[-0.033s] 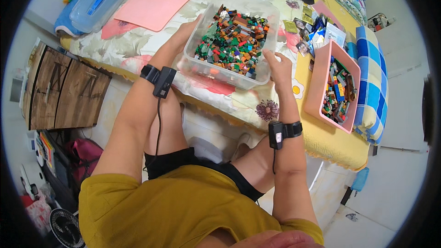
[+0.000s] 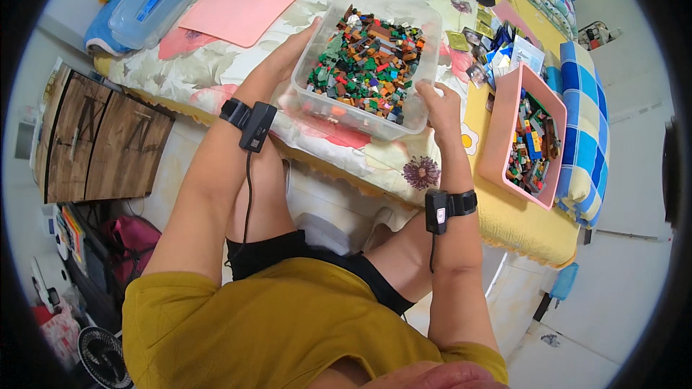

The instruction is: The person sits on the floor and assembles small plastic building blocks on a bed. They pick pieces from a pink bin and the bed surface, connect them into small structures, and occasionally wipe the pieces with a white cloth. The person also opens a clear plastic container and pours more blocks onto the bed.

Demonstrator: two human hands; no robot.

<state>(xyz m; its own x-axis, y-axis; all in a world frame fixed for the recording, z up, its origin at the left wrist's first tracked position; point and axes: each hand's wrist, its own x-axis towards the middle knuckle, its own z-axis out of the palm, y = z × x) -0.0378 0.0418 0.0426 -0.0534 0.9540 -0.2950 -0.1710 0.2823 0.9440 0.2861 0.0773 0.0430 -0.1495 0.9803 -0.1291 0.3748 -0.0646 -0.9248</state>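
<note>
A clear plastic bin point(image 2: 350, 119) of small mixed-colour toy bricks point(image 2: 367, 65) is held between my hands, above the near side of the flowered bed cover. My left hand point(image 2: 297, 49) grips the bin's left side; most of its fingers are hidden by the wall. At the right side, near the front corner, my right hand point(image 2: 440, 106) has its thumb over the edge and its other fingers mostly out of sight. I cannot tell whether the bin's base touches the bed.
Right of the bin stands a pink tub point(image 2: 499, 162) with more bricks, against a blue checked cushion point(image 2: 582, 122). Packets and cards point(image 2: 497, 54) lie behind it. A pink lid point(image 2: 241, 11) and a translucent blue-handled container point(image 2: 155, 7) are at the left.
The bin and both my hands have shifted very slightly to the right. My grip on the bin looks the same.
</note>
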